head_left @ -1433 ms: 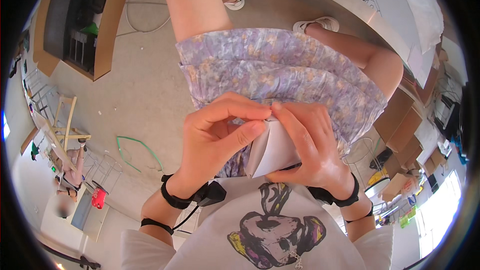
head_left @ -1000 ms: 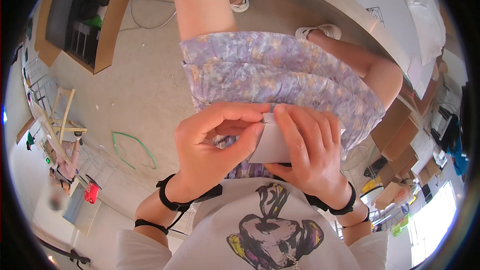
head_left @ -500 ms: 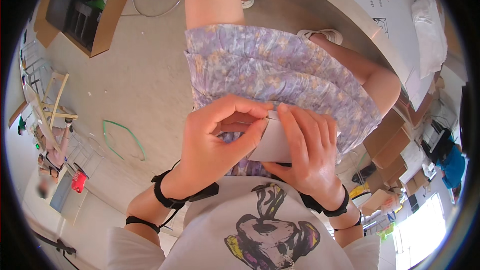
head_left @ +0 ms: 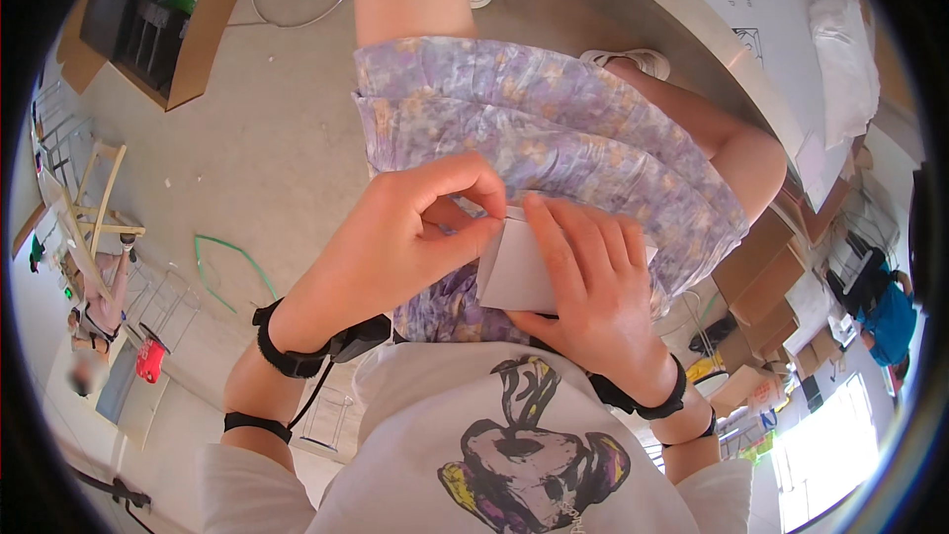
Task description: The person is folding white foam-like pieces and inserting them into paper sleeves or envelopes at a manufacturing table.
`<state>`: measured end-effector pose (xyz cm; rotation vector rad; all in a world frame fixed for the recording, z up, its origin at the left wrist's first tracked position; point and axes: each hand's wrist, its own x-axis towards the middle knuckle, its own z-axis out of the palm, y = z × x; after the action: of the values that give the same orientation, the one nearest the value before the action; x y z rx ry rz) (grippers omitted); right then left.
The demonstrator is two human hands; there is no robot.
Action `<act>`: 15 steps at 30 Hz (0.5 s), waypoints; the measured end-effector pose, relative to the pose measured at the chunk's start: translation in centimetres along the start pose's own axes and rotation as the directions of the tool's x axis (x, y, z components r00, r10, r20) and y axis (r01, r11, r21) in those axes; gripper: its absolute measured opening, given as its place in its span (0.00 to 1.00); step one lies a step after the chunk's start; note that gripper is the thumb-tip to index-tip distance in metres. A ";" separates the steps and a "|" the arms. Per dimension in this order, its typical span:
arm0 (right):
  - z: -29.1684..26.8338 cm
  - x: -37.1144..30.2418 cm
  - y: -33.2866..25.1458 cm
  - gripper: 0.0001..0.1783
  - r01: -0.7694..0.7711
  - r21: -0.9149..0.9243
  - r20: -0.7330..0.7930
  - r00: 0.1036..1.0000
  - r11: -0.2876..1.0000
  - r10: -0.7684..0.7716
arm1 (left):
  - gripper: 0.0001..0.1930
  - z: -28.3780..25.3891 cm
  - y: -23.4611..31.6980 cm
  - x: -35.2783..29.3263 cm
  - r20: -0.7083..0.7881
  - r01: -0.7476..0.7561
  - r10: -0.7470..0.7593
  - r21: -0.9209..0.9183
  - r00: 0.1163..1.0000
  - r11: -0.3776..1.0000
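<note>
A small white piece of folded paper or card (head_left: 516, 267) lies over my lap, its left edge showing two layers. My right hand (head_left: 591, 272) is closed on it, fingers across the top and thumb beneath. Thumb and index finger of my left hand (head_left: 435, 218) pinch together at its upper left corner; the other fingers curl in behind. What exactly the left fingertips grip is too small to make out, but they touch the corner. Below my hands is a purple flowered skirt (head_left: 534, 109).
An open cardboard box (head_left: 198, 30) with dark contents stands at the far left. A large white printed sack or sheet (head_left: 741, 20) lies on a curved metal edge at the far right. Cardboard boxes (head_left: 756, 272) are stacked right. A green strap (head_left: 237, 255) lies on the floor. People work at both sides.
My left wrist has swung out leftward, and its fingertips have shifted slightly up and left, still pinching at the corner. More of the paper's left side shows. My right hand keeps its hold.
</note>
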<state>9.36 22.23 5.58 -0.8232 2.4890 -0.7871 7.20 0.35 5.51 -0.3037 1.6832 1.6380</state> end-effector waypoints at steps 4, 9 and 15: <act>0.3 0.0 0.1 0.54 -0.014 0.015 -0.011 1.000 1.000 0.014 | 0.05 0.1 0.1 0.1 0.002 0.037 -0.037 -0.001 0.999 0.999; 0.2 -0.1 0.2 0.54 -0.010 0.008 -0.020 1.000 1.000 0.010 | 0.05 0.2 -0.2 0.1 -0.008 -0.042 0.042 0.009 0.999 0.999; 0.4 -0.1 0.4 0.54 -0.016 0.007 -0.027 1.000 1.000 0.016 | 0.05 1.1 0.0 -0.1 -0.062 -0.075 0.080 0.078 0.995 0.994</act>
<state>9.44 22.41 5.08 -0.7944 2.5117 -0.8061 7.63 1.37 5.67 -0.2600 1.8221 1.6310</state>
